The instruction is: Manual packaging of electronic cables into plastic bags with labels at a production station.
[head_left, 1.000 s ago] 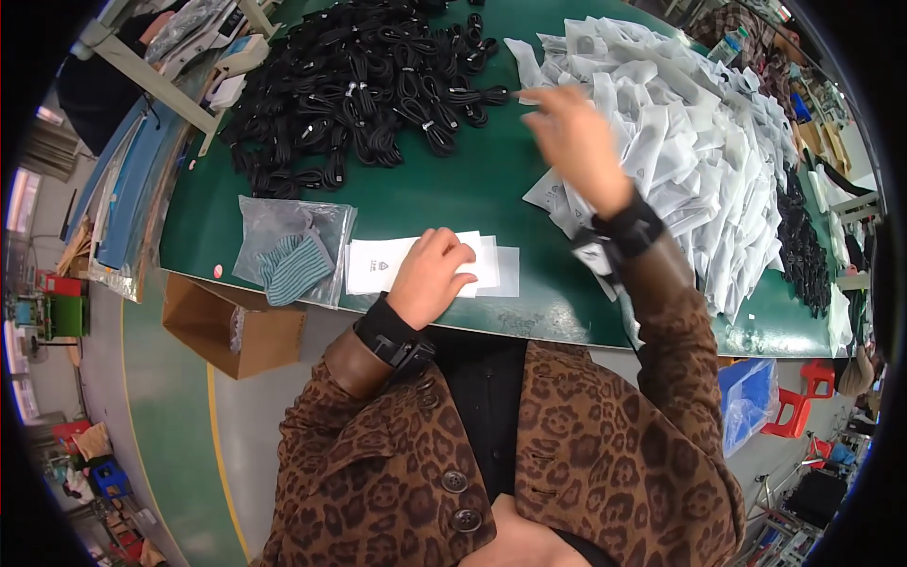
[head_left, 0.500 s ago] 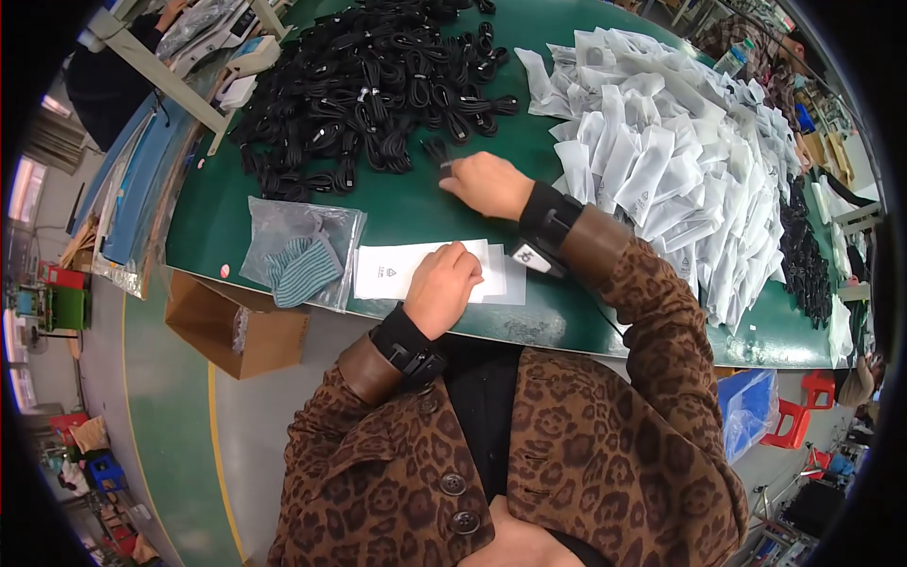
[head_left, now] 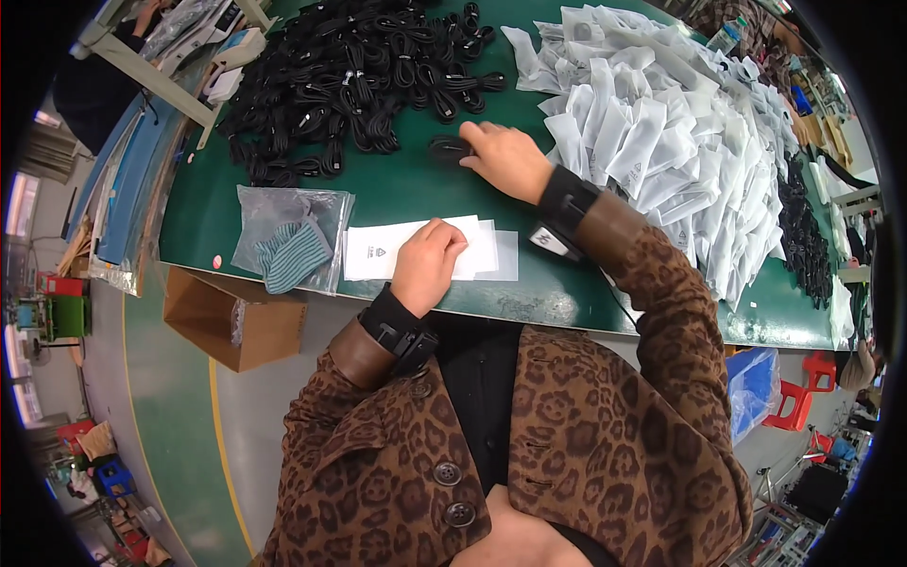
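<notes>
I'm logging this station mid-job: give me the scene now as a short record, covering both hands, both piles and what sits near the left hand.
left hand: on flat white sleeves, fingers bunched; grip unclear
right hand: holds a coiled black cable, slightly blurred
far left pile: black cables, bundled in coils
right pile: white packets, heaped
left of sleeves: clear plastic bag with striped cloth, inside or on top unclear
surface: green table
</notes>
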